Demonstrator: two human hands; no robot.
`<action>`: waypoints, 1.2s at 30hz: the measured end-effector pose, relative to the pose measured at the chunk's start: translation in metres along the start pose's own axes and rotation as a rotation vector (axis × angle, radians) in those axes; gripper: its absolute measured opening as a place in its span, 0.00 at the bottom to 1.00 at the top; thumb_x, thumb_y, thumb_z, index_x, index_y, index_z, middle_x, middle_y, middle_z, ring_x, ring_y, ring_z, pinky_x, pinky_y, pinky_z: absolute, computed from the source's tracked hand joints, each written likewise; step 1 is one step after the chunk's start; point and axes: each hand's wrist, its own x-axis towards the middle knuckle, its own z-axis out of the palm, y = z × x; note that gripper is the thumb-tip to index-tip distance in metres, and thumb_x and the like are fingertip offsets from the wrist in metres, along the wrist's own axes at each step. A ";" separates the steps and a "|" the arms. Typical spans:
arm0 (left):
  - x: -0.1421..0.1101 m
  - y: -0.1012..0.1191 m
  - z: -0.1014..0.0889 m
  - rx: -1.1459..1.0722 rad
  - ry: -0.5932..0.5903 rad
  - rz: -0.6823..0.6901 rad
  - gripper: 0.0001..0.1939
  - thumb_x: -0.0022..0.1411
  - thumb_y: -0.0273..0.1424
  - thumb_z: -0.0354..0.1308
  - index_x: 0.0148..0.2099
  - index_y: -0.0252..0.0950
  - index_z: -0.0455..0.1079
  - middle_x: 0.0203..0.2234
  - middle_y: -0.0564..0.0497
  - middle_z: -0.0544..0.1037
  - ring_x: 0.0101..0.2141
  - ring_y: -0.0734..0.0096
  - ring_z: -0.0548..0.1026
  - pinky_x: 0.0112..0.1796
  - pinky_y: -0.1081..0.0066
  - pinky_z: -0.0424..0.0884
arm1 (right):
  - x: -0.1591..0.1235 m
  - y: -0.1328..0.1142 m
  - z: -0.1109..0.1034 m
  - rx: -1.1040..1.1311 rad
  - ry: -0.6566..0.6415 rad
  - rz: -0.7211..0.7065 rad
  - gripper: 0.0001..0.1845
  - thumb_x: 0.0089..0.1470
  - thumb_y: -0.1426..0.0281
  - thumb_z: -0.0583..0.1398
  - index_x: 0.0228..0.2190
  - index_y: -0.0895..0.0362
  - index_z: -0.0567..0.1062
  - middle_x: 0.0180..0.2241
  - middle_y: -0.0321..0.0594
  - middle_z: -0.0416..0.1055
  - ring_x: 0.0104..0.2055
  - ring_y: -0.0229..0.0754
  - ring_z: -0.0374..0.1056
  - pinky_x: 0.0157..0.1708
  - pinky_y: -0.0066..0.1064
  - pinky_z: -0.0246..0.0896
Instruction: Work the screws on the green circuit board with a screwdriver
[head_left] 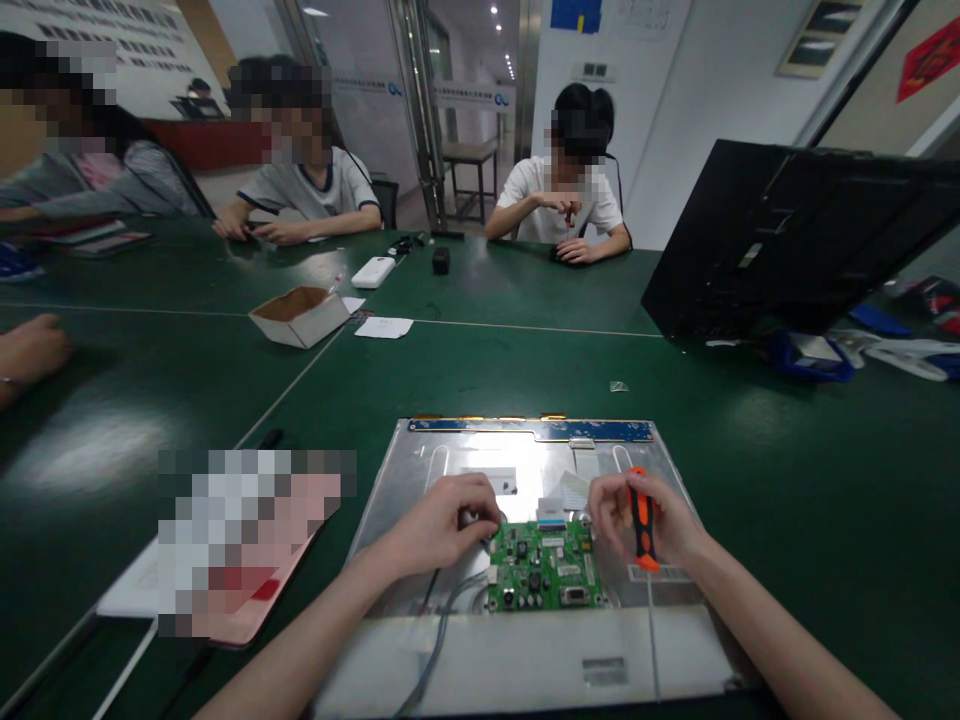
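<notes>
In the head view, a metal-backed display panel (397, 650) lies face down on the green table, a green circuit board (551, 568) at its middle. My left hand (454, 520) has its fingers curled at the board's upper left corner; what they pinch, if anything, is hidden. An orange and black screwdriver (643, 520) is held in my right hand (675, 525), its shaft pointing toward me over the panel. That hand's fingertips are close to the board's upper right corner. A grey cable (442, 625) runs from the board's left side, and a flat ribbon connector (551, 515) meets its top edge.
Left of the panel lie a pink phone-like item (300, 540) and a white item, partly blurred. Farther off are an open box (300, 318), paper (384, 327) and a white device (373, 272). A large black screen housing (795, 240) leans at right. Several people sit around the table.
</notes>
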 end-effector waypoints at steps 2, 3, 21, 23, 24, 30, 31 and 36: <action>0.000 0.000 0.000 0.004 -0.001 -0.011 0.07 0.56 0.21 0.57 0.29 0.35 0.73 0.28 0.52 0.72 0.30 0.71 0.70 0.32 0.72 0.64 | 0.005 -0.008 0.003 -0.010 0.095 -0.074 0.32 0.53 0.44 0.48 0.23 0.59 0.72 0.11 0.34 0.59 0.12 0.33 0.51 0.12 0.25 0.43; 0.000 0.000 0.000 0.006 -0.002 -0.016 0.07 0.57 0.22 0.57 0.29 0.36 0.73 0.28 0.52 0.72 0.30 0.71 0.70 0.32 0.72 0.64 | 0.008 -0.012 0.005 -0.025 0.135 -0.102 0.30 0.53 0.45 0.48 0.22 0.58 0.71 0.10 0.32 0.56 0.12 0.32 0.48 0.13 0.25 0.41; -0.001 -0.013 0.002 -0.060 0.021 0.019 0.05 0.57 0.24 0.59 0.34 0.36 0.76 0.29 0.52 0.76 0.32 0.68 0.73 0.34 0.71 0.65 | 0.029 -0.107 0.094 -1.183 0.210 -0.344 0.14 0.54 0.61 0.62 0.22 0.56 0.70 0.22 0.30 0.67 0.25 0.33 0.61 0.26 0.26 0.50; -0.001 -0.013 0.002 -0.061 0.020 0.025 0.06 0.57 0.24 0.58 0.34 0.36 0.76 0.30 0.51 0.76 0.33 0.68 0.73 0.34 0.71 0.65 | 0.031 -0.106 0.091 -1.189 0.205 -0.345 0.10 0.52 0.63 0.64 0.28 0.56 0.71 0.25 0.31 0.69 0.26 0.34 0.62 0.26 0.26 0.51; -0.001 -0.012 0.001 -0.067 0.018 0.029 0.07 0.57 0.23 0.57 0.33 0.36 0.76 0.30 0.51 0.76 0.33 0.68 0.73 0.35 0.70 0.65 | 0.032 -0.105 0.089 -1.210 0.198 -0.339 0.10 0.51 0.64 0.64 0.31 0.56 0.70 0.26 0.31 0.70 0.27 0.34 0.62 0.26 0.26 0.51; -0.001 -0.006 0.000 -0.064 0.004 0.000 0.08 0.56 0.22 0.57 0.31 0.36 0.76 0.28 0.52 0.74 0.31 0.69 0.71 0.31 0.73 0.63 | 0.032 -0.100 0.079 -1.300 0.114 -0.336 0.16 0.50 0.71 0.66 0.39 0.55 0.66 0.30 0.33 0.72 0.30 0.37 0.65 0.28 0.27 0.52; -0.001 -0.006 0.000 -0.060 0.003 -0.004 0.08 0.56 0.21 0.57 0.31 0.35 0.75 0.28 0.52 0.74 0.31 0.70 0.71 0.31 0.73 0.63 | 0.032 -0.100 0.078 -1.303 0.107 -0.335 0.17 0.50 0.72 0.66 0.40 0.54 0.66 0.31 0.33 0.72 0.30 0.37 0.65 0.28 0.27 0.52; -0.002 -0.009 0.000 -0.049 0.008 0.028 0.07 0.57 0.22 0.58 0.33 0.37 0.76 0.32 0.51 0.76 0.33 0.69 0.73 0.34 0.72 0.65 | 0.035 -0.098 0.077 -1.321 0.062 -0.375 0.15 0.54 0.69 0.63 0.41 0.55 0.65 0.32 0.34 0.73 0.31 0.38 0.66 0.29 0.27 0.53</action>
